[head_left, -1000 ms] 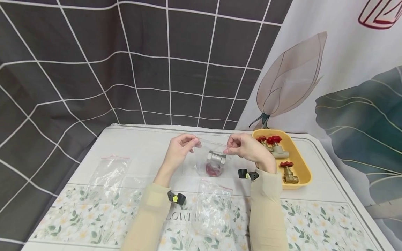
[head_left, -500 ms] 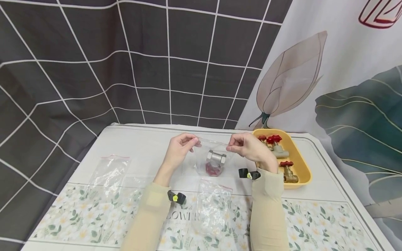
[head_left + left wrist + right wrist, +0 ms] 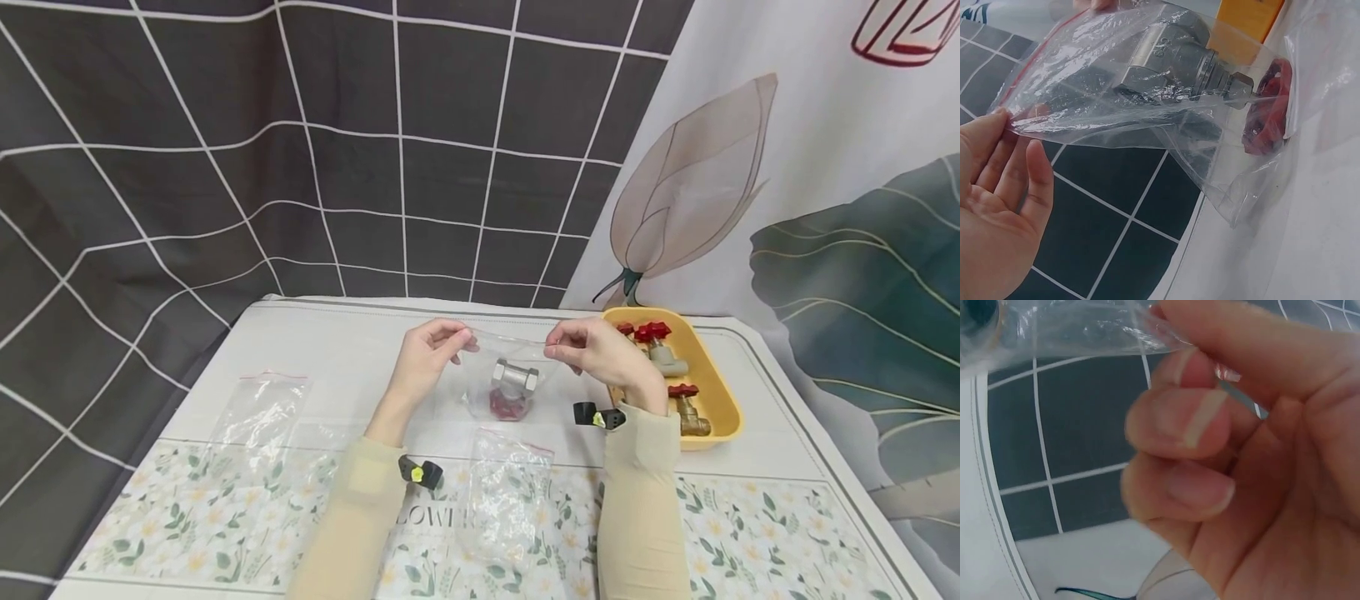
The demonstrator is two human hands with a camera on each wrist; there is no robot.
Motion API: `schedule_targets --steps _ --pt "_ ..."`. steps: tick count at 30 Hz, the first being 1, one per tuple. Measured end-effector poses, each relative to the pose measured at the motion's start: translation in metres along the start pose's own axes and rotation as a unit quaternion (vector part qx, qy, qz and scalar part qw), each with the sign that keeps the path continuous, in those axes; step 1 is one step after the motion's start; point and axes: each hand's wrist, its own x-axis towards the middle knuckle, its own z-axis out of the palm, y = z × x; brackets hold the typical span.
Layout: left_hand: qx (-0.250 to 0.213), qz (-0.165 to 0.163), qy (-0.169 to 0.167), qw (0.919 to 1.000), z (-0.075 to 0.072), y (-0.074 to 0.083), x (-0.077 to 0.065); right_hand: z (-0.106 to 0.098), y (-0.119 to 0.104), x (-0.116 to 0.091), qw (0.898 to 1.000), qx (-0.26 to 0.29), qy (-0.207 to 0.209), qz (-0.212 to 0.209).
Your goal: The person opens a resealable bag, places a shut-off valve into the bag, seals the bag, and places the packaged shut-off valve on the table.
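While the white table (image 3: 772, 433) stretches to a back edge beyond my grip, leaving room, the yellow tray (image 3: 708, 375) crowds my right side. I pinch the clear bag (image 3: 1060, 119) by its mouth, left hand (image 3: 423, 358) and right hand (image 3: 600, 354) apart, seemingly to stretch it straight above the valve (image 3: 515, 377) inside, red handwheel (image 3: 1270, 112) down.

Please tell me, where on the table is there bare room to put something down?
The table looks bare at front right, bordered by the right sleeve, yellow tray and its own right edge. Crowded: between left hand and right hand, a held bag with a valve inside; nearer, a flat bag.
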Motion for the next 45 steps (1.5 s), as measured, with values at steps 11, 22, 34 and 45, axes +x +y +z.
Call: schedule_targets --steps 11,22,34,45 --pt "-0.004 -0.004 -0.006 1.0000 0.002 0.025 -0.006 0.000 0.000 0.001 1.000 0.011 -0.001 -0.005" --pt "0.001 0.000 -0.004 1.0000 0.001 0.032 -0.007 -0.006 0.001 -0.004 0.998 0.053 -0.023 0.000" --pt "-0.031 -0.015 -0.021 0.9992 0.000 0.024 -0.008 -0.002 0.001 -0.003 0.998 0.052 0.004 0.028" --pt "0.038 -0.069 -0.183 0.9800 0.000 -0.009 -0.004 0.003 0.009 -0.009 0.997 0.048 -0.012 0.060"
